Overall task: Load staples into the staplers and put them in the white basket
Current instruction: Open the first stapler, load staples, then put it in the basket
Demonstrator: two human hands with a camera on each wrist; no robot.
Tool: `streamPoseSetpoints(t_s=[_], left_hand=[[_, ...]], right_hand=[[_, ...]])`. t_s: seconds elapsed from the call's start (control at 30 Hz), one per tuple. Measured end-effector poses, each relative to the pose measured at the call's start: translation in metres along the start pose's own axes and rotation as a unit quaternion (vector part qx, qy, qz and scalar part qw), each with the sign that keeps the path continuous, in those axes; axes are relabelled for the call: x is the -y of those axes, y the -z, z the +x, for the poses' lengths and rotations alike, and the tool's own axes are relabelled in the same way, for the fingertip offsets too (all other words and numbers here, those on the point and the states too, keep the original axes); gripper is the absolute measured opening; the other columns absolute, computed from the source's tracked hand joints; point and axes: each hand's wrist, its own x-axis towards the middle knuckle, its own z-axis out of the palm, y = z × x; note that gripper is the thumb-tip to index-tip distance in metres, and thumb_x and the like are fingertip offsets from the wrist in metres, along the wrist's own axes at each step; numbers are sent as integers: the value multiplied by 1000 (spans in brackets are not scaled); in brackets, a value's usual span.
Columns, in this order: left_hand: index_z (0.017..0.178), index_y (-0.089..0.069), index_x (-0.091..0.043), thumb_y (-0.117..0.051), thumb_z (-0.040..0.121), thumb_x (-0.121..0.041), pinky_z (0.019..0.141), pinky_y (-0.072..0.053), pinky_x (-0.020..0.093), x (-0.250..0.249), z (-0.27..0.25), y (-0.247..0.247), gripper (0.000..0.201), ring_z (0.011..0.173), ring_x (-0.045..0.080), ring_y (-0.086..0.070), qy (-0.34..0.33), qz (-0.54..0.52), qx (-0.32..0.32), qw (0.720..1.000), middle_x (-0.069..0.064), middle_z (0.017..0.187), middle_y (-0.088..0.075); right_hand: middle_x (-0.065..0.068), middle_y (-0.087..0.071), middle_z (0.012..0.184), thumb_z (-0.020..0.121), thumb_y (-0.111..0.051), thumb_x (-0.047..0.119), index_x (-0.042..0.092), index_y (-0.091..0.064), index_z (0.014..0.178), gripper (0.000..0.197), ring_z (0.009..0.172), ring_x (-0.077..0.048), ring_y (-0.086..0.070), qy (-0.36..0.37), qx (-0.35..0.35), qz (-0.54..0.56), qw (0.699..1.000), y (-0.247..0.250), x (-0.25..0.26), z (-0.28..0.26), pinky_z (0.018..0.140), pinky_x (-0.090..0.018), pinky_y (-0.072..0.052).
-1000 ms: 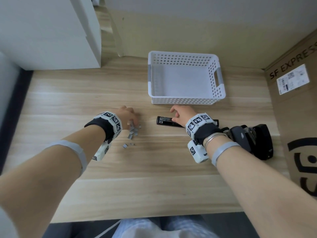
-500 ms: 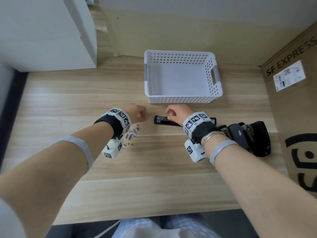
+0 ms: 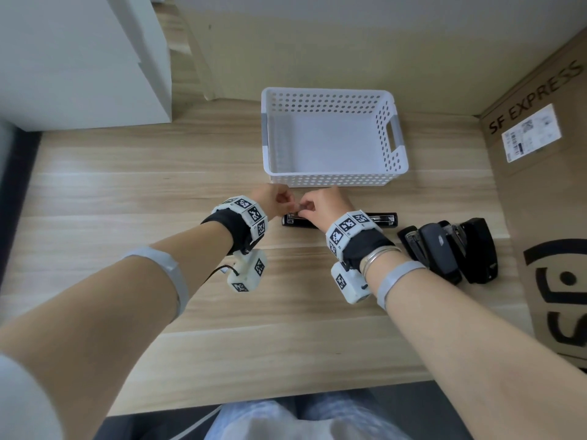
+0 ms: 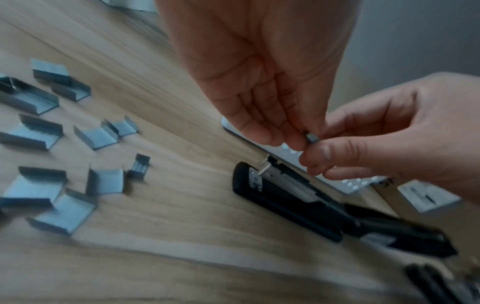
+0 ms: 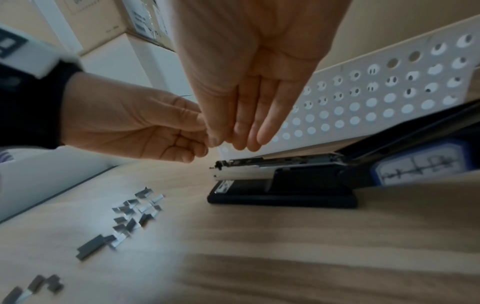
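Observation:
A black stapler [image 3: 382, 219] lies opened flat on the desk, its metal staple channel [image 5: 246, 171] bare and facing up. Just above its left end my two hands meet. My left hand [image 3: 286, 201] and my right hand [image 3: 305, 209] both pinch one small grey staple strip [image 4: 312, 138] between thumb and fingertips. Several loose staple strips [image 4: 103, 181] lie scattered on the wood to the left of the stapler; my left wrist hides them in the head view. The white perforated basket [image 3: 333, 180] stands empty right behind the stapler.
Three more black staplers [image 3: 444, 249] lie side by side at the right, next to a tall cardboard box [image 3: 546, 198]. A white cabinet [image 3: 79, 58] stands at the back left. The desk's front edge [image 3: 286, 398] is near my lap.
My left hand rose from the staple pile and moved right. My right hand lifted off the stapler. They now meet above its left end, pinching one staple strip.

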Motion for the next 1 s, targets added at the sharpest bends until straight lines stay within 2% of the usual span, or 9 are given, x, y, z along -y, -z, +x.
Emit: streamPoseSetpoints(t_s=[0.03,0.1,0.2,0.33,0.5,0.6,0.73,0.87,1.0], left_hand=[[80,-59,-14,-64,85,-15,76,-46,30,1,-1,-1,6,81,17,-54,-6,21,0,1000,-5,75,-60],[101,-62,-5,-62,85,-12,77,-40,23,2,-4,-2,17,89,20,-58,-8,69,-5,998,3,97,-65],[107,-62,-4,-61,85,-8,80,-40,20,5,-4,-5,23,106,24,-62,-6,99,5,995,10,113,-67],[108,-63,-7,-62,85,-11,88,-44,25,6,-2,-11,24,107,23,-62,-4,126,7,992,10,113,-69],[108,-64,-8,-63,84,-14,90,-44,26,9,1,-12,25,107,22,-62,-4,130,3,992,9,112,-69],[109,-64,-9,-63,85,-15,93,-45,28,9,1,-10,26,107,23,-62,-11,137,6,991,9,112,-69],[109,-64,-10,-61,85,-15,91,-45,26,11,1,-8,24,107,21,-62,-14,139,18,990,7,111,-70],[112,-62,-11,-53,87,-5,93,-45,28,19,-2,9,28,107,25,-62,-10,129,16,991,8,115,-67],[124,-55,-13,-50,88,-3,95,-45,33,33,-5,32,38,111,29,-57,13,244,38,969,9,124,-60]], right_hand=[[-3,-72,100,88,-63,25,20,-72,98,14,95,-22,-66,-3,13,-15,1000,0,-3,0,86,-33,-54],[-4,-69,107,90,-60,23,21,-71,101,16,98,-24,-64,-8,38,-54,998,-2,-7,-1,87,-34,-54],[-4,-65,113,92,-59,23,20,-71,105,18,102,-25,-62,-12,39,-82,996,-4,-11,-1,84,-34,-52],[-6,-65,111,92,-59,22,18,-71,104,18,101,-26,-62,-6,42,-97,994,-8,-9,1,82,-33,-51],[-5,-69,106,89,-63,26,19,-71,104,19,97,-25,-64,-13,61,-93,994,-8,-8,4,74,-27,-46],[-5,-72,106,91,-60,31,18,-73,106,24,100,-23,-64,-22,59,-40,997,-6,-8,5,78,-27,-46],[-6,-70,111,94,-55,26,16,-71,110,24,105,-25,-62,-33,59,-28,997,-7,-8,8,88,-30,-49],[-6,-69,112,90,-61,18,19,-70,106,19,98,-22,-65,-61,38,-28,997,-6,-18,9,84,-27,-51],[-7,-62,121,89,-61,9,23,-70,108,25,91,-21,-65,-91,27,-38,995,-2,-28,5,81,-26,-49]])
